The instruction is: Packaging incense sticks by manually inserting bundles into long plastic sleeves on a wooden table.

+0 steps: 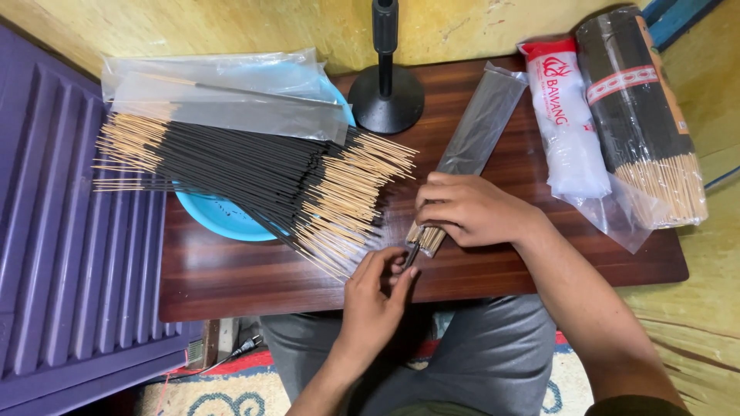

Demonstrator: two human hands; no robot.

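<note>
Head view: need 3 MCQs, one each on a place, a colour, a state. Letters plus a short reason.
1. Where does the big loose pile of incense sticks lie?
A. Across the bowl and the table
B. On the floor
C. Inside the wrapped roll

2. What colour is the bowl?
A. Red
B. Light blue
C. Black

3. What is the state of the narrow clear sleeve by the right hand?
A. Empty and flat
B. Filled with dark sticks, bare ends showing at its mouth
C. Rolled into a ball

Answers:
1 A, the pile spans the bowl's rim and spreads onto the wooden table.
2 B, a light blue rim shows under the sticks.
3 B, the sleeve looks dark along its length and tan ends stick out under the right hand, while the left hand pinches at that end.
</note>
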